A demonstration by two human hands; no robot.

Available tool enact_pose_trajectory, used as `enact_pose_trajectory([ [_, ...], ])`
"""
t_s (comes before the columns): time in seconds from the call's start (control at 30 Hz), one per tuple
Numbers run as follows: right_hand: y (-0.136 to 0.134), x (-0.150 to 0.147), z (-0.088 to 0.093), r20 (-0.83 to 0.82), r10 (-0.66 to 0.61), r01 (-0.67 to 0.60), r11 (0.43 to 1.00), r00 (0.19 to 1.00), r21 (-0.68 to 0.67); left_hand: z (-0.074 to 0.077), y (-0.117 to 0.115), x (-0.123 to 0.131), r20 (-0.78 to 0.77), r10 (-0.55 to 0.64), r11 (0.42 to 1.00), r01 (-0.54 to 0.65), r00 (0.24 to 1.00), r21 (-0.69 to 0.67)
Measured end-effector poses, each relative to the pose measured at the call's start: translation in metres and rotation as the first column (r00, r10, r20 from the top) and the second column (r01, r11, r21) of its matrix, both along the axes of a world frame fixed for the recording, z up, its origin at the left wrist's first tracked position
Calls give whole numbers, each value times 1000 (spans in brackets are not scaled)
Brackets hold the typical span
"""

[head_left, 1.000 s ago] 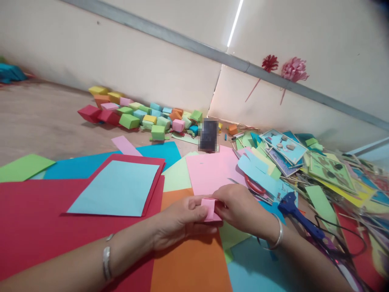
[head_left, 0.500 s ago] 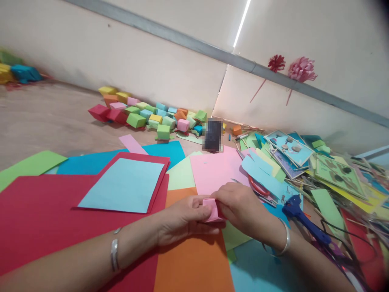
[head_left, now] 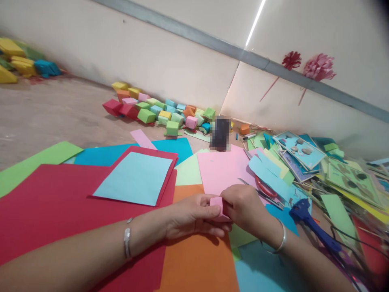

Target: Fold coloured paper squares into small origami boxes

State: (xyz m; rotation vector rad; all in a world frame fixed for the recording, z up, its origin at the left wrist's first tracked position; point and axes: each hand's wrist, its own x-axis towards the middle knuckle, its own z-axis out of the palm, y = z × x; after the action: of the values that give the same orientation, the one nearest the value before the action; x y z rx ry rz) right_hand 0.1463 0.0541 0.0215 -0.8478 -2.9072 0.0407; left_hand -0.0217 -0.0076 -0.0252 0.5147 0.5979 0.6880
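Holding a small pink folded paper just below the middle of the view, toward 6 o'clock, pinched from both sides. Gripping it from 9 o'clock with the left hand, thumb on top and fingers curled tight underneath, so closed snug on the paper. Clamping the other side from 3 o'clock with the right hand, fingers bent narrow over the paper's edge and hiding part of it. Wearing a silver bracelet on the left wrist and a silver bangle on the right.

Working right above an orange sheet, maybe lifted off it, maybe just touching, honestly can't tell. Off at 9 o'clock from the hands, a big red sheet, and at 10 o'clock a light blue square lying on red. Straight up at 12 o'clock, just beyond the knuckles, a flat pink sheet. Around 2 o'clock, near the right hand, red-handled scissors half buried under light blue scraps. At 3 to 4 o'clock, just beside the right wrist, a blue glue gun. Further out at 2 o'clock, a messy heap of picture cards. Way back at 11 o'clock against the wall, a pile of coloured paper cubes. Up at 1 o'clock on that wall, two paper flowers.
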Motion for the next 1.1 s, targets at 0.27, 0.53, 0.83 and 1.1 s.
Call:
enact_pose_trajectory([
  [0.27,2,8,29,-152,-7,-33,966,988,-257,4,1,-5,200,55,998,-57,978,1],
  [0.53,0,25,66,-265,289,-329,936,920,-122,10,0,-9,417,57,993,-96,907,73],
  [0.83,-2,11,39,-94,273,-277,960,957,-29,19,2,-4,327,60,976,-125,943,179],
  [1.1,11,12,37,-132,336,-357,914,933,-192,11,-5,-5,-23,83,982,-78,996,170],
])
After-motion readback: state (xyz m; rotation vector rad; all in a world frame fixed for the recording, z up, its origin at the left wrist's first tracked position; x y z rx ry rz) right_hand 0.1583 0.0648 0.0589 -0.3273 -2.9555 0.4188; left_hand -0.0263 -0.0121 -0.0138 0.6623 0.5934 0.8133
